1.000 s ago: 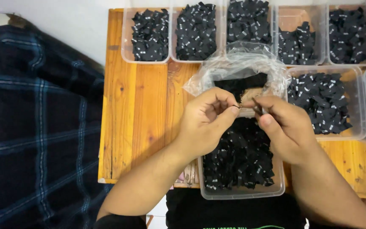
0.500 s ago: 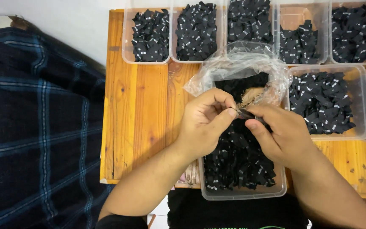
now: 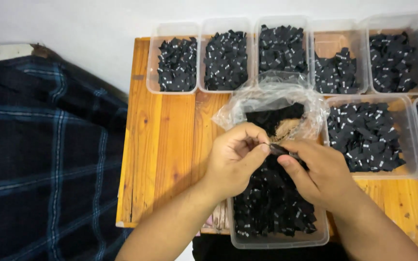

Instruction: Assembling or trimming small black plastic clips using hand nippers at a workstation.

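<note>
Pinching one small black tag [image 3: 277,149] between both hands [image 3: 276,166] above the tub [image 3: 279,240].

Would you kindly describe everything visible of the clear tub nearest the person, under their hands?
The clear tub is a rectangular, translucent plastic container with rounded corners and no lid. It sits upright at the near edge of the wooden table, overhanging it slightly, heaped with small black labels. The left hand and right hand hover above it, pinching one label; a crumpled clear bag lies just behind.

Left hand [image 3: 233,157] and right hand [image 3: 315,171] pinching one black label [image 3: 279,149].
</note>
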